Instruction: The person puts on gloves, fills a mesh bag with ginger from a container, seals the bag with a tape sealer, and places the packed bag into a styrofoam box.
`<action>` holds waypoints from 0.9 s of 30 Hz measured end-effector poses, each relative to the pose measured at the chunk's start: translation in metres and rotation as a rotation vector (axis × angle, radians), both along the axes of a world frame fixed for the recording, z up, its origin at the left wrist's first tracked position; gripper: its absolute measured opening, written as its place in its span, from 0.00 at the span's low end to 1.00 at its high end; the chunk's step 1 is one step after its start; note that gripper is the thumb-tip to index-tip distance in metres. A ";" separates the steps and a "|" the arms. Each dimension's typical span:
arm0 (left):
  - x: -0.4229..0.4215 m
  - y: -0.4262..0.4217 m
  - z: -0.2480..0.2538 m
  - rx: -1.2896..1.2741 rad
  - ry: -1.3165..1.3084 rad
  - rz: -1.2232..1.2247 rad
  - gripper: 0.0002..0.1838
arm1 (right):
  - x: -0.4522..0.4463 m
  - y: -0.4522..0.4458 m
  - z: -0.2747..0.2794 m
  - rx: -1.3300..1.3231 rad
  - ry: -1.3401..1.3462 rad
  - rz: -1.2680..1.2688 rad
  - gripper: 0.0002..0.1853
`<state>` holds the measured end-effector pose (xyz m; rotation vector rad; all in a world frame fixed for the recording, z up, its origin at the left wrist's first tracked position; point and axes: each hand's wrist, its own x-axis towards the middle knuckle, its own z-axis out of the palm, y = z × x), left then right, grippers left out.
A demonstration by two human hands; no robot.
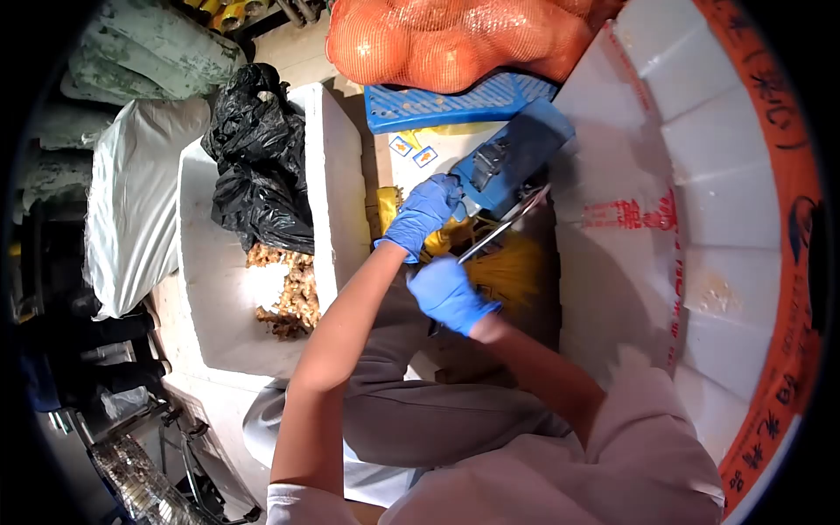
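Note:
Blue gloves cover both of my hands. My left hand [426,216] is closed at the near edge of a blue plastic piece [516,157], its fingers curled on the corner. Nearer to me, my right hand [449,293], slightly blurred, makes a fist around a thin metal rod [503,229]. The rod slants up and right from the fist to below the blue piece. Yellow bristles [507,271] lie under the rod, partly in shadow. What the rod's far end joins is hard to make out.
A white foam box [341,201] at the left holds a black plastic bag [258,166] and brown root-like pieces [302,297]. Orange net sacks [446,48] rest beyond a blue slatted piece [437,107]. Stacked white foam boxes [612,271] with red tape stand close on the right.

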<state>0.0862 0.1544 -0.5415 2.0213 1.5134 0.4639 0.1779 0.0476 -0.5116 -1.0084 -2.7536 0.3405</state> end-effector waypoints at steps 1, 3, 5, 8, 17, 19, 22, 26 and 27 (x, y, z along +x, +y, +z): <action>0.000 -0.001 -0.001 0.015 -0.009 -0.002 0.13 | 0.016 0.014 0.029 0.016 0.043 -0.027 0.07; 0.001 -0.003 -0.001 0.018 0.062 0.004 0.13 | 0.047 0.043 0.066 0.009 0.239 -0.041 0.08; 0.005 -0.014 0.005 0.124 0.145 -0.051 0.13 | 0.062 0.049 0.075 -0.033 0.220 -0.072 0.12; 0.015 -0.034 0.006 0.272 0.004 0.001 0.06 | 0.067 0.042 0.087 0.067 0.382 -0.083 0.17; 0.053 -0.075 -0.012 0.209 -0.080 0.148 0.12 | 0.125 0.006 0.046 -0.305 1.312 -0.890 0.09; 0.056 -0.082 -0.030 -0.012 -0.233 0.278 0.11 | 0.136 -0.003 0.028 -0.462 1.257 -0.907 0.06; 0.056 -0.114 0.010 -0.272 -0.460 0.159 0.10 | 0.148 -0.019 -0.010 -0.615 0.820 -0.672 0.17; 0.056 -0.143 0.068 -0.473 -0.962 0.195 0.06 | 0.143 -0.040 -0.005 -0.754 0.458 -0.412 0.42; 0.056 -0.145 0.104 -0.623 -1.111 0.229 0.06 | 0.139 -0.046 0.022 -0.673 0.218 -0.409 0.45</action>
